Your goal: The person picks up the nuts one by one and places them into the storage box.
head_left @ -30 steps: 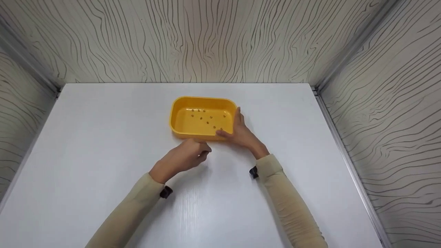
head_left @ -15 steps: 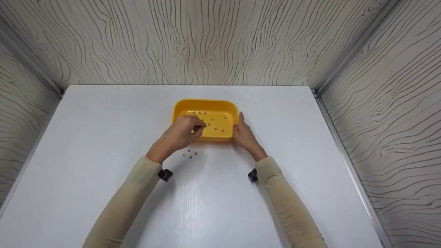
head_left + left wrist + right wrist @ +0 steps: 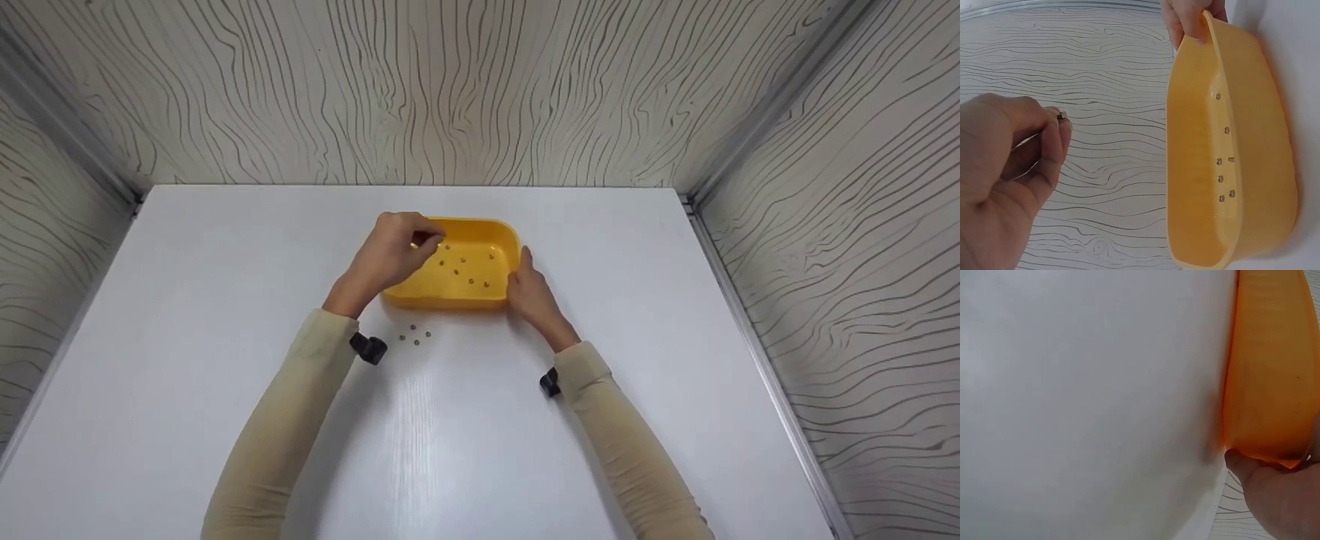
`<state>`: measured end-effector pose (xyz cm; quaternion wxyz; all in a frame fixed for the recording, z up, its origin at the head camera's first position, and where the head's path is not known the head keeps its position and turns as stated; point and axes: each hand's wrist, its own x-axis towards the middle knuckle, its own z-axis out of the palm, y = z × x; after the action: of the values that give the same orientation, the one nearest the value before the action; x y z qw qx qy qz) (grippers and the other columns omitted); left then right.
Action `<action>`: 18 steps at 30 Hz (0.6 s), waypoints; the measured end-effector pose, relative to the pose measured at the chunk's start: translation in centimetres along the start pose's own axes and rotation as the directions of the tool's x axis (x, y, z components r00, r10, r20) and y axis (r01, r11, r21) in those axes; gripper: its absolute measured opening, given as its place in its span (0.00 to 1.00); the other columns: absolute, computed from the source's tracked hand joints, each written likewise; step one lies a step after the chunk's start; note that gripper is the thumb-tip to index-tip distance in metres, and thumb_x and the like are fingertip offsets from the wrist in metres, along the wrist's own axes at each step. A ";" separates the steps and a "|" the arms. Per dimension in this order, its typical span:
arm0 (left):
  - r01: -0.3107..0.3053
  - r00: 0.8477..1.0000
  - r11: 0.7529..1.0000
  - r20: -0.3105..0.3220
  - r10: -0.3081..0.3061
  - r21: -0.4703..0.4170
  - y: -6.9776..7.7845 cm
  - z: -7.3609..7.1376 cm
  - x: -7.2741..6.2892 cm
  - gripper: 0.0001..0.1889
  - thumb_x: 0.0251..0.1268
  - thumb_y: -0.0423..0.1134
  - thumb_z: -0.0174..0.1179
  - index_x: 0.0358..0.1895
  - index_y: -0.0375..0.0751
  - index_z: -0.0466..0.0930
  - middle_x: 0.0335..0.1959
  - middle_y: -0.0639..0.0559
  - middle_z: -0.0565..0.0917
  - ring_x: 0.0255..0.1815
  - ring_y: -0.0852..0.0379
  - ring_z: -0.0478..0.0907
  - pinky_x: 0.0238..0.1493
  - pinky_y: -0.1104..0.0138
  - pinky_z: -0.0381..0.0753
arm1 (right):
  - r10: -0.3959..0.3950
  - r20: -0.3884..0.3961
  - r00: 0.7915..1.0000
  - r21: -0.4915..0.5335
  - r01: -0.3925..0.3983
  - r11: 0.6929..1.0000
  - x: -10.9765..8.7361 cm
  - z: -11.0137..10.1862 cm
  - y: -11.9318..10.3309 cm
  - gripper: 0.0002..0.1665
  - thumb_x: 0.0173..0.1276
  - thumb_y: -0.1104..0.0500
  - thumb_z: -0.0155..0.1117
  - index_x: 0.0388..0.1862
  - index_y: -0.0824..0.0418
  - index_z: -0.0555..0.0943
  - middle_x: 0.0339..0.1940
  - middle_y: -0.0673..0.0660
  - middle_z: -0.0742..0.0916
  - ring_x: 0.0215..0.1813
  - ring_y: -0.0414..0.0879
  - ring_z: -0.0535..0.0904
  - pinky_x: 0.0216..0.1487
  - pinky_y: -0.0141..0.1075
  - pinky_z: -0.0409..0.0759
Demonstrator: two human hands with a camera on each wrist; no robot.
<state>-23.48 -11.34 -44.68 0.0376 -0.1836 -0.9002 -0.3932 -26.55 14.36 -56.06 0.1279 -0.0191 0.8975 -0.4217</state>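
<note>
My left hand (image 3: 391, 251) is above the left part of a yellow plastic bin (image 3: 450, 304). Between its thumb and index fingertips it pinches a small metal nut (image 3: 1062, 116), which pokes out past them in the left wrist view. Several like nuts (image 3: 1226, 130) lie scattered on the bin's floor; the left hand hides part of the floor in the head view. At the bin's right end, my right hand (image 3: 534, 296) grips the wall, and in the left wrist view its fingers go over the rim. Several more nuts (image 3: 416, 343) lie on the table in front of the bin.
The white table (image 3: 480, 435) reaches back to a wood-grain panel (image 3: 480, 90). Another patterned panel (image 3: 862, 262) stands on the right, beyond a metal edge strip.
My left hand has risen from the table in front of the bin to over its left part, uncovering the nuts there. My right thumb has shifted from the front rim to the right end.
</note>
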 end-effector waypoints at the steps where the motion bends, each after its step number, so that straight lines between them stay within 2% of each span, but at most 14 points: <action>1: 0.010 1.000 1.000 0.001 -0.010 -0.004 -0.1 0.0 0.2 0.11 0.76 0.34 0.62 0.52 0.34 0.90 0.46 0.42 0.91 0.44 0.50 0.88 0.49 0.59 0.91 | -0.005 -0.001 1.000 0.001 0.005 1.000 0.0 0.0 0.0 0.41 0.84 0.57 0.36 0.87 0.67 0.36 0.81 0.69 0.69 0.59 0.54 0.77 0.80 0.49 0.69; 3: 0.036 0.999 0.999 0.006 -0.036 -0.005 -0.4 0.2 0.7 0.12 0.76 0.35 0.61 0.53 0.35 0.90 0.47 0.42 0.91 0.42 0.51 0.86 0.48 0.60 0.90 | -0.001 0.008 1.000 0.007 0.001 1.000 0.0 0.0 -0.1 0.41 0.84 0.57 0.36 0.87 0.66 0.36 0.82 0.69 0.69 0.61 0.54 0.77 0.79 0.50 0.70; 8: 0.123 0.992 0.992 0.035 -0.123 -0.012 -1.7 0.7 1.7 0.12 0.77 0.36 0.61 0.54 0.37 0.90 0.47 0.43 0.91 0.39 0.52 0.82 0.46 0.61 0.88 | 0.017 0.016 1.000 0.010 -0.017 1.000 -0.1 0.0 -0.3 0.40 0.84 0.58 0.35 0.88 0.64 0.37 0.73 0.67 0.77 0.52 0.51 0.79 0.70 0.47 0.76; 11: 0.159 0.985 0.987 0.058 -0.159 0.016 -2.5 1.0 2.1 0.12 0.77 0.37 0.61 0.54 0.37 0.90 0.45 0.43 0.90 0.39 0.51 0.80 0.46 0.62 0.87 | 0.009 0.013 1.000 0.014 -0.009 1.000 -0.1 0.0 -0.3 0.40 0.84 0.58 0.35 0.88 0.65 0.38 0.71 0.66 0.79 0.50 0.51 0.79 0.68 0.46 0.76; 18: 0.195 0.975 0.978 0.089 -0.201 0.073 -3.9 2.0 2.3 0.12 0.77 0.37 0.60 0.52 0.37 0.90 0.43 0.44 0.88 0.40 0.51 0.79 0.45 0.63 0.83 | -0.011 0.015 1.000 0.032 0.010 0.999 -0.1 -0.1 -0.2 0.40 0.84 0.57 0.36 0.88 0.62 0.39 0.77 0.64 0.75 0.58 0.52 0.78 0.74 0.48 0.74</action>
<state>-26.88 -11.62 -48.29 -0.0394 -0.1103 -0.9268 -0.3569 -26.48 14.35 -55.86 0.1326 -0.0248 0.8895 -0.4365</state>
